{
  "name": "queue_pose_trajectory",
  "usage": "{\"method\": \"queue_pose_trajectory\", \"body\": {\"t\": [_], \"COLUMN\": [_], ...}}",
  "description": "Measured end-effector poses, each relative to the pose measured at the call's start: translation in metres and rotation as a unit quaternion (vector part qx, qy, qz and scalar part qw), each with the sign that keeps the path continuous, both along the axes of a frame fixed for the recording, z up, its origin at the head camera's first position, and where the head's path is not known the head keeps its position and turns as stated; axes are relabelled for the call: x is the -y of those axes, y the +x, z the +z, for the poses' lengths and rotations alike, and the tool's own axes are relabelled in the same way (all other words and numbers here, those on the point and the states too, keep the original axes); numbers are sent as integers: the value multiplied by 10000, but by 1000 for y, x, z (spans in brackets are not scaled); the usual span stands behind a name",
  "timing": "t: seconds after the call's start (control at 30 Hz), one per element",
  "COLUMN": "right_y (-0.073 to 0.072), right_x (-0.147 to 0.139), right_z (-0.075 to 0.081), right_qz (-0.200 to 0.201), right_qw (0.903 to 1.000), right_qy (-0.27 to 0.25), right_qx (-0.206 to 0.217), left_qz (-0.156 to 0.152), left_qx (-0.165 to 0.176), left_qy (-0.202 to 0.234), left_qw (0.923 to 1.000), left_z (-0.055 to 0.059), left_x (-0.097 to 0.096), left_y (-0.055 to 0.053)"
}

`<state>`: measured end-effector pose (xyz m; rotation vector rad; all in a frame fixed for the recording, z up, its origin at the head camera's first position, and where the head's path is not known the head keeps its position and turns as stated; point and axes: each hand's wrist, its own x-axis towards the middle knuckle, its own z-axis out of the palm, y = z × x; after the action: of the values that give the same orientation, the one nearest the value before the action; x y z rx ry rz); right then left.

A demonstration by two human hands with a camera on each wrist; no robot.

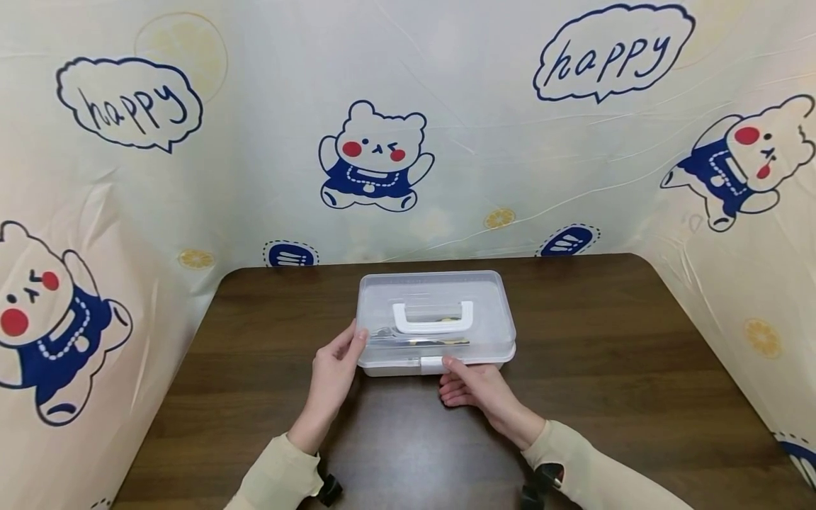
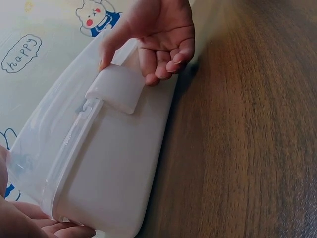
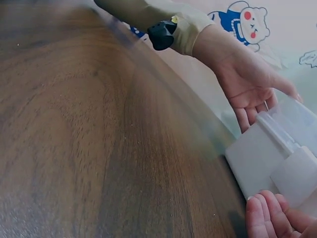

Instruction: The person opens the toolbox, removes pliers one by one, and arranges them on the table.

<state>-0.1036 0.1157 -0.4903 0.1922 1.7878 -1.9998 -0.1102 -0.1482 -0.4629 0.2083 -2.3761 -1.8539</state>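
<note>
A plastic storage box (image 1: 440, 283) with a clear lid, a white base and a white carry handle (image 1: 433, 327) stands closed on the table. Slim items (image 1: 440, 343) show blurred through the lid. At the box's left end, my left hand (image 1: 333, 372) grips it, thumb along the lid's edge and fingers around the side. My right hand (image 1: 486, 397) is at the front latch (image 2: 119, 88). Its thumb (image 2: 112, 47) rests on the latch's top edge while the other fingers curl in front, close to its lower part.
The box sits near the back of a dark wooden table (image 1: 255, 397). A pale curtain (image 1: 268, 142) with printed bears and "happy" bubbles hangs along the back and both sides. Black straps (image 3: 162, 35) show at my cream sleeves (image 1: 280, 474).
</note>
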Motion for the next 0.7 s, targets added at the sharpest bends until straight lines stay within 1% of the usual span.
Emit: {"method": "queue_pose_trajectory", "body": {"t": [0.23, 0.47, 0.7], "right_y": [1, 0, 1], "right_x": [-2, -4, -4], "right_z": [3, 7, 11], "right_qz": [269, 372, 443], "right_qw": [9996, 9992, 9988], "right_qy": [52, -17, 163], "right_qx": [102, 168, 99], "left_qz": [-1, -91, -79], "left_qx": [16, 62, 15], "left_qy": [-45, -32, -74], "left_qw": [10000, 9999, 9999], "left_z": [1, 3, 3], "left_x": [-1, 0, 1], "left_y": [1, 0, 1]}}
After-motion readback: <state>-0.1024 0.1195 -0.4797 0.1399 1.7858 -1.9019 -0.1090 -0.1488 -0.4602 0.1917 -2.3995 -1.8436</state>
